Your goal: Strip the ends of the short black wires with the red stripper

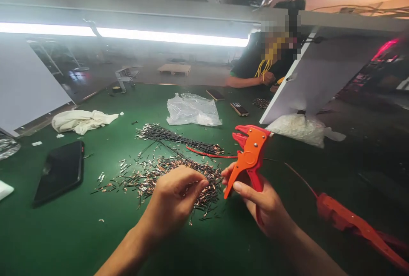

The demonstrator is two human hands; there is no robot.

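My right hand point(268, 208) is wrapped around the handles of an orange-red wire stripper point(251, 150), its jaws raised and pointing left. My left hand point(177, 195) is pinched, thumb against fingers; whatever may be between the fingertips is hidden. It hovers over a pile of short black wire offcuts point(150, 178) with copper and silvery ends. Behind the pile lies a bundle of longer black wires point(182, 138) with bare ends. A red wire point(207, 154) runs across beside the bundle toward the stripper.
A second red-orange hand tool point(348, 218) lies at the right. A black phone point(60, 171) and white cloth point(83, 121) are left. Plastic bags point(193, 110) and two more phones point(239, 109) lie farther back. Across the green table point(128, 242), another person point(252, 63) holds yellow wires.
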